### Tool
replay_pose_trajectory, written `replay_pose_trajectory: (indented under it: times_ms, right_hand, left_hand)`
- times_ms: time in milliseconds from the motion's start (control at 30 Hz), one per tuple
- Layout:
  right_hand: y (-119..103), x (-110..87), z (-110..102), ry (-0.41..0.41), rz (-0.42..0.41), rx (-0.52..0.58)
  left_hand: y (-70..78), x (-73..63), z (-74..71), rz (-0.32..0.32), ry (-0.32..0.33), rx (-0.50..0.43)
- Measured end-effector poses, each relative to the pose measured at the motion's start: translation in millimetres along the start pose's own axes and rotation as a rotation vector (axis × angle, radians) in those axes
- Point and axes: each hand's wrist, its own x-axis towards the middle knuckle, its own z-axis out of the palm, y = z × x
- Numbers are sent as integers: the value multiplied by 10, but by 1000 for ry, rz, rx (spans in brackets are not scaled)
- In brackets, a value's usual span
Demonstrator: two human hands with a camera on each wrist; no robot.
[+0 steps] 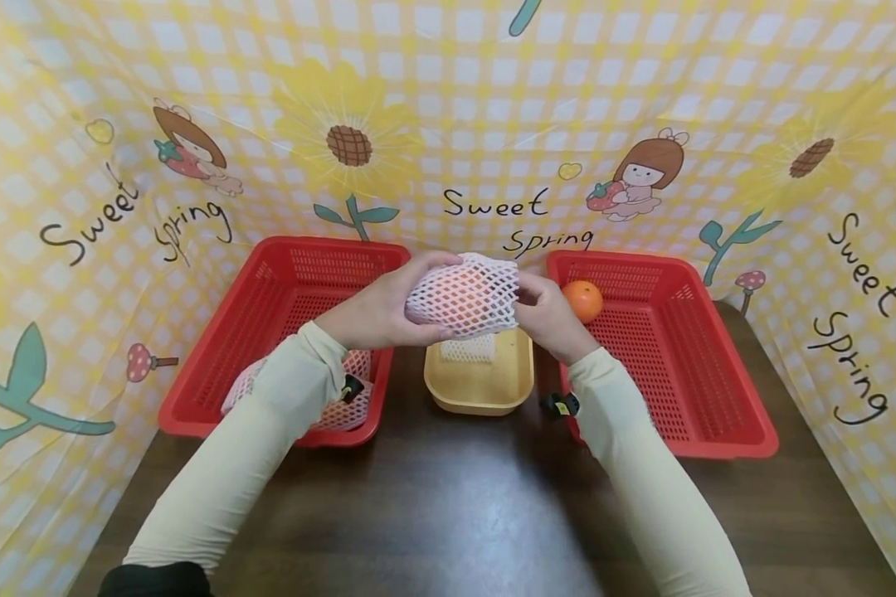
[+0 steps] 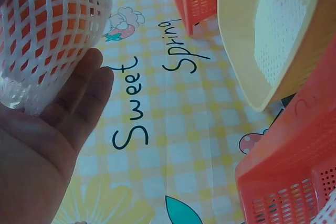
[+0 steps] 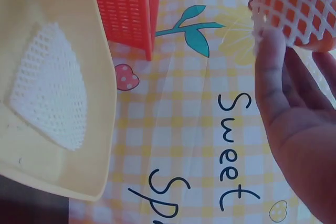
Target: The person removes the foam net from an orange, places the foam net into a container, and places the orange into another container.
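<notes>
L hand (image 1: 388,311) has netted fruit (image 1: 451,298) in its grip: fingers curled round the L end, thumb at the near side. R hand (image 1: 548,315) at the R end, grip pinching the white net (image 1: 506,290) w/ thumb & fingertips; how the far-side fingers sit, can't tell. Fruit is orange-red thru the mesh, held lying sideways btwn the two hands, up off the tabletop (image 1: 433,506), over the far part of the yellow tray (image 1: 478,405).

In tray: loose net (image 1: 469,350), white, flat, nothing inside it; R wrist view shows it whole.

L of tray = left red basket (image 1: 328,264), w/ netted pieces (image 1: 343,414) at its near end, partly behind the L sleeve (image 1: 246,464), so no exact count. R of tray = right red basket (image 1: 653,356), w/ one bare orange (image 1: 584,302) in the far L corner area, close to R hand. Both baskets slotted plastic, well apart, tray btwn.

Tabletop is dark wood-look. Backdrop (image 1: 493,157) beyond: yellow/white check, flowers, "Sweet Spring" lettering. Sleeves cream, R sleeve (image 1: 642,473) incl.; small blk device at each wrist.
</notes>
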Motion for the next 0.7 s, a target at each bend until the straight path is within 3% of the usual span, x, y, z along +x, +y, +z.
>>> replay_pose_trajectory:
  times_ms: [100, 200, 367, 567, 700]
  right_hand:
    - [-18, 1, 19, -80, 7, -11]
    - [-43, 0, 55, -107, 8, -21]
    - [-93, 5, 116, -69, 33, -100]
    - [-73, 26, 157, -26, -40, -156]
    - [-50, 23, 151, 3, -25, -200]
  left_hand:
    - [8, 1, 5, -7, 2, 1]
    - [18, 8, 10, -7, 14, 27]
    - [14, 17, 17, -1, 43, 61]
    - [-52, 6, 12, -15, 103, 96]
    - [-114, 11, 11, -14, 153, 116]
